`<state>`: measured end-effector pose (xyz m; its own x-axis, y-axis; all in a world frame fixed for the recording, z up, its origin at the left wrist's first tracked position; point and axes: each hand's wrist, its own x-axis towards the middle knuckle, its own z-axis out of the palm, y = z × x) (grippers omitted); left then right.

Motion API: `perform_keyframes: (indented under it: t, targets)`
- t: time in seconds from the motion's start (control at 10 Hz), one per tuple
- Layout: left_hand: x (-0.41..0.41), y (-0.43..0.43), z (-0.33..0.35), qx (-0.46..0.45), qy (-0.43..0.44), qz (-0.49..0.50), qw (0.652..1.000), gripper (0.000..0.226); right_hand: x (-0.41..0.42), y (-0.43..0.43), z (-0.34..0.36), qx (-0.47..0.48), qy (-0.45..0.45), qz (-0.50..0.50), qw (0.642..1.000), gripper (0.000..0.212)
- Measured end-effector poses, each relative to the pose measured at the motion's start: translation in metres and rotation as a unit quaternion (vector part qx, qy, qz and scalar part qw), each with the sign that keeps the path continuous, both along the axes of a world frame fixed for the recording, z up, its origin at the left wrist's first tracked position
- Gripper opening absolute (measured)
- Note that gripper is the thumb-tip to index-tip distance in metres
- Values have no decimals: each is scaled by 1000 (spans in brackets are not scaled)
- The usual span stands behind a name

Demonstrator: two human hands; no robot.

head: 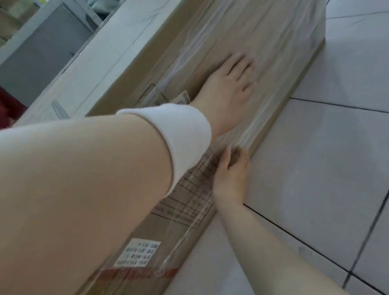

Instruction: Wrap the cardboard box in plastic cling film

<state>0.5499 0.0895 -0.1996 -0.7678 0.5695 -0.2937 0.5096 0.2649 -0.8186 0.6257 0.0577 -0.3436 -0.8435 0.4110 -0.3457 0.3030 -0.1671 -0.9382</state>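
Left hand [228, 88] lay spread flat on the cling film [261, 27] covering the cardboard box [155, 234]; right hand [232, 175] gripped its edge (thumb on top).

cardboard box [222, 54] on floor [344, 151], shelves [23, 9] left

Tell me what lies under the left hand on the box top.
Wrinkled cling film stretched over the cardboard box; the left hand presses flat on it. A label corner shows beside the wrist; the rest is covered.
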Motion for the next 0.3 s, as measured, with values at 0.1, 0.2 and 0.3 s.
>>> perform_keyframes:
  t: [0.1, 0.2, 0.3]
  targets:
    - [32, -21, -1, 24, -24, 47, 998, 57, 9, 18, -3, 64, 1, 75, 995, 47]
    - [77, -39, 3, 63, -63, 102, 991, 56, 23, 45, -3, 219, -60, 242, 943, 49]
    - [138, -63, 15, 89, -186, 206, 957, 57, 56, 70, -1, 273, -138, 366, 879, 48]
